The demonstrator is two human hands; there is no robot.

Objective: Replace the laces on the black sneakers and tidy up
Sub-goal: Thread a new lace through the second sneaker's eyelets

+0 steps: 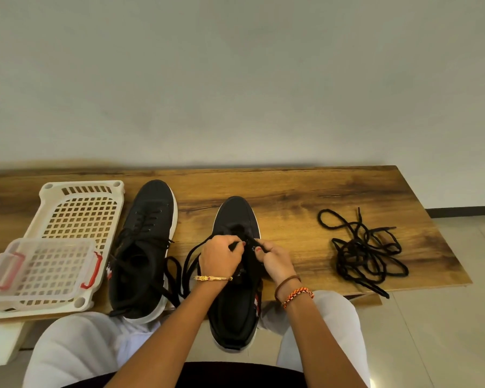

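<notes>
Two black sneakers with white soles stand on a low wooden table [305, 191]. The left sneaker [143, 247] is laced, its ends loose. The right sneaker [235, 298] lies in front of me, heel over the table's front edge. My left hand [220, 257] and my right hand [275, 257] meet over its eyelets, each pinching part of a black lace [189, 257] that loops out to the left. A tangled pile of black laces [364, 247] lies on the table to the right.
A cream perforated plastic basket [79, 217] sits at the table's left end, with a clear box with red latches [39, 268] on it. A bare wall rises behind the table. Tiled floor [445, 317] shows at the right. My knees are against the front edge.
</notes>
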